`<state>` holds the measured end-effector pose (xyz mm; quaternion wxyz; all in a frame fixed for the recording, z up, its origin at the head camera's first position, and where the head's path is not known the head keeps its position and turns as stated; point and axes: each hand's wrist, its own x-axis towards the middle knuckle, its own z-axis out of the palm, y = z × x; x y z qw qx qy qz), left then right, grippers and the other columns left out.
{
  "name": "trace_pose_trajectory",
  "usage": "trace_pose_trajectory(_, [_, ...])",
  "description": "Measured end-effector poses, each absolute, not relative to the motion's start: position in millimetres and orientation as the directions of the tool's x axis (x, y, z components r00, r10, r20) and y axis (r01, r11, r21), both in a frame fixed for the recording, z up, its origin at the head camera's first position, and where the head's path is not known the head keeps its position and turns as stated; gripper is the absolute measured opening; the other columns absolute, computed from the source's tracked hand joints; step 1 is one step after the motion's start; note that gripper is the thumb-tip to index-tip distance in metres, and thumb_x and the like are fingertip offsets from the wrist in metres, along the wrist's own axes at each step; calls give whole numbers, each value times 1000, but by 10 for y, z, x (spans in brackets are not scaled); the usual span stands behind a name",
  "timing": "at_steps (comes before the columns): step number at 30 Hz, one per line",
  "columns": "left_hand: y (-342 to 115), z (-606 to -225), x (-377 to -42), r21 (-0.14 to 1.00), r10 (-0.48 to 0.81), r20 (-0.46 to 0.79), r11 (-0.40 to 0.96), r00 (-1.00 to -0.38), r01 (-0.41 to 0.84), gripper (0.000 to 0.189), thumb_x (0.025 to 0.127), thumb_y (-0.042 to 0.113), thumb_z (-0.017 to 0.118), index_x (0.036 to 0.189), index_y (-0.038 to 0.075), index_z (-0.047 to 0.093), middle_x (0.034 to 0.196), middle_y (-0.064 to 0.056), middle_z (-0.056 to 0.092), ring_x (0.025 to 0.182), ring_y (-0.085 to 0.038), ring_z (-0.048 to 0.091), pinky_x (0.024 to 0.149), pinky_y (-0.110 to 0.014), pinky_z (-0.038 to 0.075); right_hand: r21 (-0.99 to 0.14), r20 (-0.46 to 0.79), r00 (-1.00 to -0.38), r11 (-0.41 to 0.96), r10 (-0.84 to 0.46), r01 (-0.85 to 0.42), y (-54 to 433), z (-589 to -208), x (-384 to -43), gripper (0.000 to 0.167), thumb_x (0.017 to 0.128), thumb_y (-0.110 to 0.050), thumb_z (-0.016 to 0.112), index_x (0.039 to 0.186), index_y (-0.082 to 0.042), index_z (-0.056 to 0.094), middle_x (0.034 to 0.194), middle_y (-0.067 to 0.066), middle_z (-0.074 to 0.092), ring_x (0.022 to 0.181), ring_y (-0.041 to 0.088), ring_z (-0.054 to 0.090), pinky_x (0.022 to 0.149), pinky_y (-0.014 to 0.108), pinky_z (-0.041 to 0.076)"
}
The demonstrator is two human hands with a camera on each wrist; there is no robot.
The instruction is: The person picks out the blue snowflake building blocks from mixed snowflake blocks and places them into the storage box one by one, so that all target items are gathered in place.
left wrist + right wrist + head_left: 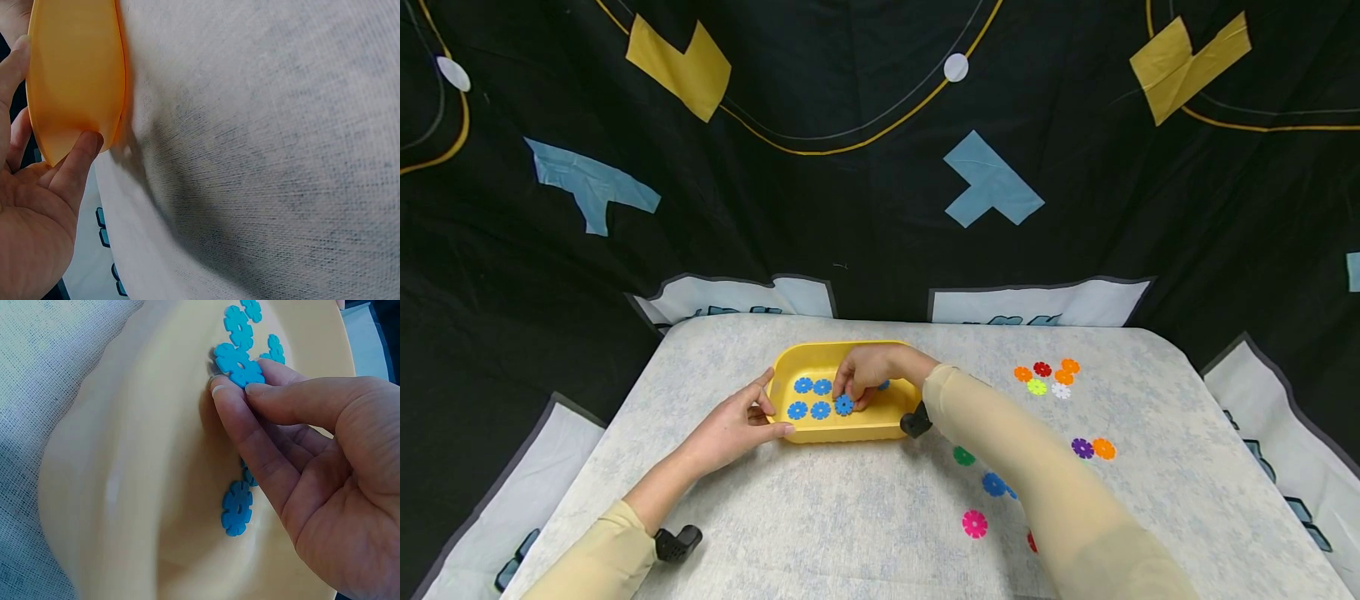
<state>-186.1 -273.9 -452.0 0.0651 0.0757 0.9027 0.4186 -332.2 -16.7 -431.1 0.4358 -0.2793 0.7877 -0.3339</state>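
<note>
A shallow yellow plastic tray (850, 435) stands toward the far side of the table. My left hand (730, 427) grips its left end; in the left wrist view the thumb (78, 162) lies against the tray's outer wall. My right hand (871, 371) reaches inside and pinches a blue notched snowflake disc (239, 365) between thumb and fingertips, tilted up off the tray floor. Several more blue discs (797, 410) lie flat in rows left of it. Another blue disc (237, 508) lies on the other side of the right hand, partly hidden in the head view.
Loose discs lie right of the tray: an orange, red, lime and white cluster (1037, 387), a purple disc (1082, 448) beside an orange one (1104, 448), a green (964, 456), a blue (994, 484) and a pink (974, 524). My right sleeve covers part of a red disc (1032, 542).
</note>
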Motion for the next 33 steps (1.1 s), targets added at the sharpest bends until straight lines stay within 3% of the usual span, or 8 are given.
trace_pose_trajectory(17, [-2727,-4514,-1855,768,192,-54,636,-980,82,53,84,45,84,101,6,53,169,-14,19,117,-28,65,92,-35,55,-774,-509,-456,620,-730,-129,-151,-4274,-3330,28,97,8,60,123,4,68,116,17,69,83,20,67,87,34,60])
trace_pose_trajectory(28, [-2722,-4507,-1865,762,189,-63,643,-980,75,53,85,45,84,102,6,53,169,-15,19,118,-29,64,90,-31,55,-785,-465,-466,594,-753,-176,-17,-4130,-3363,28,100,4,60,127,6,65,115,23,70,94,29,71,90,38,59])
trace_pose_trajectory(33, [-2718,-4507,-1856,761,188,-61,645,-980,76,53,85,45,84,101,6,53,169,-14,19,118,-29,64,89,-32,55,-808,-436,-467,563,-769,-174,80,-4034,-3355,32,101,2,58,133,7,60,122,27,67,105,34,70,92,38,58])
